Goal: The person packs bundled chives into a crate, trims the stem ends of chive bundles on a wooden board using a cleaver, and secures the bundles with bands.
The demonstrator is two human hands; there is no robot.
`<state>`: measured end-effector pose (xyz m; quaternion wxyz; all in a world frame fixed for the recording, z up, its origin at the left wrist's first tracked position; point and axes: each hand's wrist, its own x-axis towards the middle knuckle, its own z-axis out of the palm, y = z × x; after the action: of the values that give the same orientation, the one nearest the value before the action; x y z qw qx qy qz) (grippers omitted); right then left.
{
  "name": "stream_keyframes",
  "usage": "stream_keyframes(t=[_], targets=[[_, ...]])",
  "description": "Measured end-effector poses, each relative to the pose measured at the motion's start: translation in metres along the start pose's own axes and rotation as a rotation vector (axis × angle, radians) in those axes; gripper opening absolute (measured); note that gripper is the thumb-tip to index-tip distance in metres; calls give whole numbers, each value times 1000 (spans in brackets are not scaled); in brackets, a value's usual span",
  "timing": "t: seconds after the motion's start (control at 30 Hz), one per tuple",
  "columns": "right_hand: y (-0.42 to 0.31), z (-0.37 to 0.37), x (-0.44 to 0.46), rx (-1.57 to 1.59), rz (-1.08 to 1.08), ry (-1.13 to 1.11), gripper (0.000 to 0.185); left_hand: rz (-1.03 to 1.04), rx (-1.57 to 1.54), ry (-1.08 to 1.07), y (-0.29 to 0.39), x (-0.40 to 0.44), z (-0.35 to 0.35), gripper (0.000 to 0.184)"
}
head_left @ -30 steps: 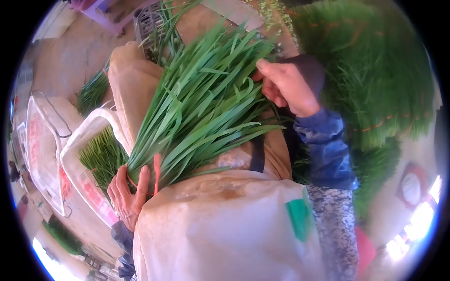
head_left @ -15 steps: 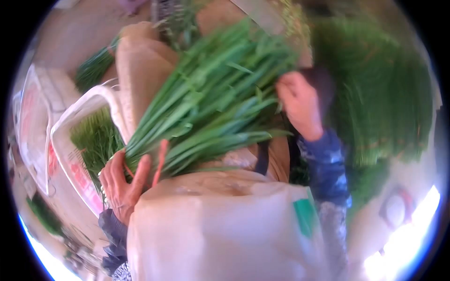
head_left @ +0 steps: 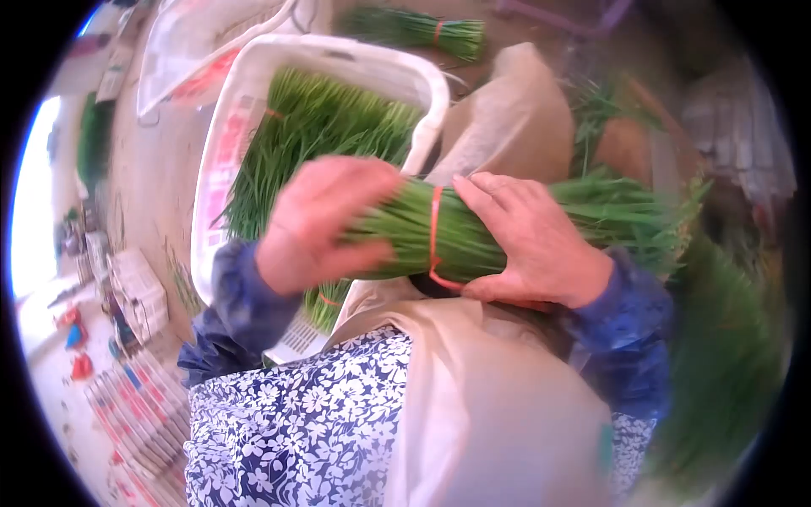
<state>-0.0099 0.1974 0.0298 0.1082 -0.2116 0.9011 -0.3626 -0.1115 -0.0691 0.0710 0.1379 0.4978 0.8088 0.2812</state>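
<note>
A thick bundle of garlic chives [head_left: 405,228] lies crosswise above my lap, leaf tips toward the right. An orange-red band [head_left: 435,228] circles it. My right hand [head_left: 536,241] is closed over the bundle just right of the band, thumb low near the band's bottom. My left hand [head_left: 325,224] is slightly blurred and curls around the bundle's left end, hiding the stalk ends.
At the left stands a white plastic basket [head_left: 211,160] filled with chives [head_left: 329,118]. Another banded bundle [head_left: 456,35] lies on the floor behind it. A large pile of chives [head_left: 718,355] is at right. Stacked crates [head_left: 139,406] stand at lower left.
The view has swung left. Earlier the leaves fanned out, with my right hand at their upper right and my left at the base. Now both hands grip the bundle, which looks compact.
</note>
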Motion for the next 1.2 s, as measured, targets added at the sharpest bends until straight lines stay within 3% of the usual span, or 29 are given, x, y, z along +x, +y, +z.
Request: stream_keyframes(t=[0.07,0.1,0.13,0.2,0.3,0.33,0.4,0.43,0.57,0.63,0.67,0.7,0.73,0.83,0.87,0.93,1.07,1.13,1.2], targets=[[-22,2,-6,-20,16,-32,90,-489,-10,153,1,-40,-14,44],[-24,3,-11,-53,77,-30,88,-600,-6,203,-22,-62,-7,35],[-17,4,-15,-72,67,-45,88,-753,-262,269,-68,-105,21,32],[-13,4,-24,75,18,167,86,-816,-367,147,-65,-105,16,29],[-17,19,-42,379,210,380,86,-800,-630,37,-55,-101,28,30],[-21,-4,-59,521,294,513,86,-927,-747,-29,-14,-63,15,31],[-27,-19,-62,396,260,648,86,-724,-885,-2,-23,-32,17,46],[-25,-33,-70,192,232,733,86,-560,-1078,166,10,-1,37,60],[-37,-33,-61,-283,253,965,88,-378,-1236,209,39,73,89,63],[-46,-40,-56,-364,273,927,88,-372,-1261,221,42,102,96,64],[-59,-46,-70,-378,253,794,77,-360,-1257,213,48,114,102,65],[-52,-53,-95,-354,218,777,69,-344,-1267,208,57,126,111,66],[-92,-70,-71,-357,191,720,61,-329,-1293,212,57,121,82,67],[-63,-81,-87,-370,153,979,45,-324,-1310,217,58,131,103,69],[-69,-105,-84,-106,197,1001,39,-315,-1314,203,62,135,103,70],[-77,-120,-71,-37,146,997,27,-303,-1318,188,68,140,101,72],[-68,-137,-50,-83,155,920,23,-297,-1318,160,67,152,99,75],[-62,-139,-49,363,188,854,19,-290,-1322,146,68,154,97,76],[-64,-139,-53,451,149,845,14,-284,-1319,141,69,157,96,78]])
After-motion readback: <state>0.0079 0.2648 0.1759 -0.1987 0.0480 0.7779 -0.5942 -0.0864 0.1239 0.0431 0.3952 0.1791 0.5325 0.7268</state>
